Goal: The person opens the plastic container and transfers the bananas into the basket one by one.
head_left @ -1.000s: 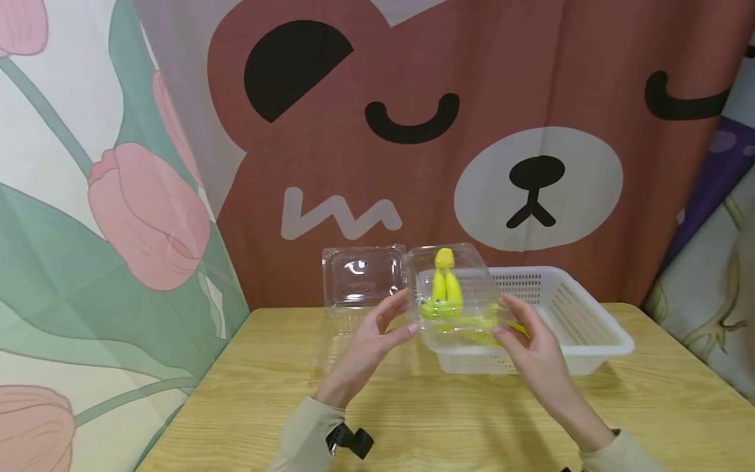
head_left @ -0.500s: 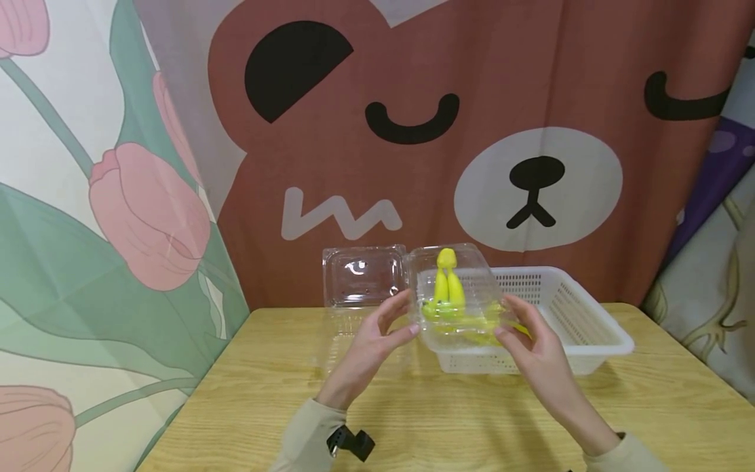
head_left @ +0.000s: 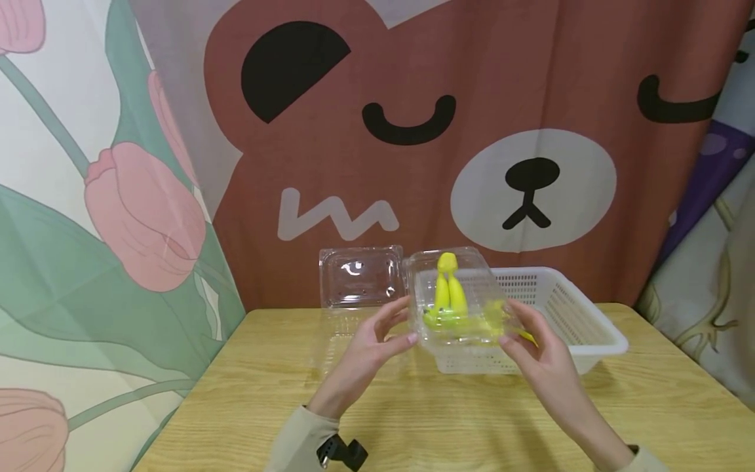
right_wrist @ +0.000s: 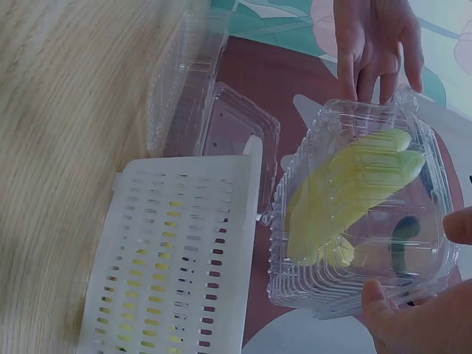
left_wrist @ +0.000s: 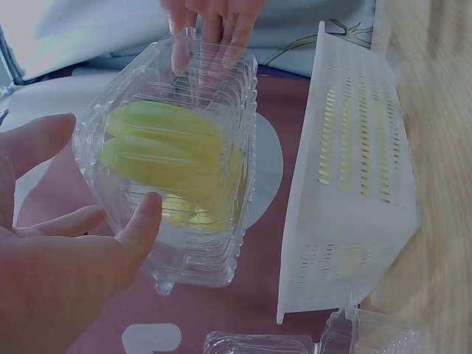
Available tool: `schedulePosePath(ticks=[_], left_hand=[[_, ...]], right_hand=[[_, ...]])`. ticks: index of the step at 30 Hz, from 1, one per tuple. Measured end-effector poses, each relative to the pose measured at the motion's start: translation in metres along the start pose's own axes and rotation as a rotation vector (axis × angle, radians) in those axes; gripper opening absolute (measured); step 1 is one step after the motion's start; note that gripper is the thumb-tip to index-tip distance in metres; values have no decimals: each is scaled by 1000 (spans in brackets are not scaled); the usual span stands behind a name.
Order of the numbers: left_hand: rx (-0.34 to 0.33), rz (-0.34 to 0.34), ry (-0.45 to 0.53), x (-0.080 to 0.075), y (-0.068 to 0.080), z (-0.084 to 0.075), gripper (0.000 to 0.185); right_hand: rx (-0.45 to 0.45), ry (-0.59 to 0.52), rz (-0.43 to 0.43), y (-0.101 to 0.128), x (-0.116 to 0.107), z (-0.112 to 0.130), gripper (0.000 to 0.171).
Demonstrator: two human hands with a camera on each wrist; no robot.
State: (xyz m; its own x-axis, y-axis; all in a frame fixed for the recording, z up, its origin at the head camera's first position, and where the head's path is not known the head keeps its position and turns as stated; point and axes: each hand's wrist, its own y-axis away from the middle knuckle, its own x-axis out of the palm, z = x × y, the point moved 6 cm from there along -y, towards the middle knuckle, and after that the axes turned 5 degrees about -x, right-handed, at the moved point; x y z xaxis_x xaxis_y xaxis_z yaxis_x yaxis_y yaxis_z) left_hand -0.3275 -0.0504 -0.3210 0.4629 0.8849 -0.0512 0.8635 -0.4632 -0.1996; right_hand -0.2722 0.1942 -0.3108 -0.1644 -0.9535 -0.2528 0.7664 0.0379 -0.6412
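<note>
A clear plastic clamshell box [head_left: 433,262] is held in the air, tilted, between both hands. Inside it lies a bunch of yellow bananas [head_left: 457,298], greenish at the tips in the wrist views [left_wrist: 162,151]. My left hand [head_left: 368,351] grips the box's left side, thumb toward me and fingers round the far side. At the right side, my right hand [head_left: 545,360] holds the box the same way. Behind the right hand's fingers, part of the box is blurred. In the right wrist view, a dark green shape [right_wrist: 404,240] shows through the plastic.
Another clear clamshell box [head_left: 362,278] stands open on the wooden table [head_left: 413,426], left of the held box, its lid upright. A white slotted basket [head_left: 590,357] stands behind and to the right, with yellow things showing through its slots. Printed curtains [head_left: 330,157] hang behind.
The held box with the bananas has come down slightly and shifted a little to the right. Both hands keep their hold on it. The view has turned slightly.
</note>
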Motion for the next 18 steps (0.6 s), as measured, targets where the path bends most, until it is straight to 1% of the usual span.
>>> schedulePosePath(ticks=[2,5,9,11,14,18], left_hand=[[-4,0,8,1,2,0,64],[7,12,46,2,5,-3,62],[13,45,112,1,11,-10,62],[-2,60,150,-1,13,-13,61],[-39,71,238,-4,13,-14,59],[-103,69,352,-8,11,-11,58]], right_hand=[[0,0,5,2,-1,1,50],[-7,-5,9,7,-1,4,50],[-11,-20,20,15,-2,7,50],[-7,-20,27,18,-2,8,51],[-15,-8,32,22,-2,11,51],[-31,9,31,29,-2,14,51]])
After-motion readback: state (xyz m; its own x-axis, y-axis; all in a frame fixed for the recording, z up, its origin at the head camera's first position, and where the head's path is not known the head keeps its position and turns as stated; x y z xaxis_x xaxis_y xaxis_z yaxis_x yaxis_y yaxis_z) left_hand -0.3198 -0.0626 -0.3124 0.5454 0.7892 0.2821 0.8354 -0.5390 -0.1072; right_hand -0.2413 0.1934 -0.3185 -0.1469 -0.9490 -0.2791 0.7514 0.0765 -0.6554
